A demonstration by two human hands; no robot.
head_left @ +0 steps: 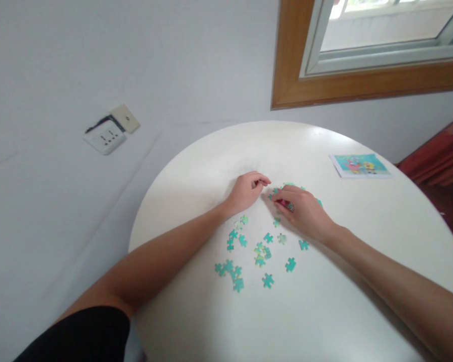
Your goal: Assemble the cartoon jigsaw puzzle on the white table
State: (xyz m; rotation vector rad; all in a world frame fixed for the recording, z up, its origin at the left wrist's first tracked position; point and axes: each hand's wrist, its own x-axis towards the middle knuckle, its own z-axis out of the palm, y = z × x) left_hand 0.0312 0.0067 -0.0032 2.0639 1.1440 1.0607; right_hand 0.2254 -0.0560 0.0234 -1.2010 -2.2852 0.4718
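Note:
My right hand (301,208) is closed in a pinch on a pinkish-red jigsaw puzzle piece (285,202), low over a group of puzzle pieces that it partly hides. To its left, my left hand (246,191) rests on the table with curled fingers, thumb and fingertips close together; whether anything is between them I cannot make out. Teal and yellow-green pieces lie scattered nearer to me: a cluster at the left (229,269), a small pile in the middle (262,254), and single pieces such as a teal one (290,264) and another below my right wrist (304,245).
The round white table (196,166) stands against a pale wall. A picture sheet (360,166) with cartoon figures lies at its far right. On the wall are a power socket (106,137) at left and a wood-framed window (292,55) at upper right. Red fabric (441,153) hangs beyond the right edge.

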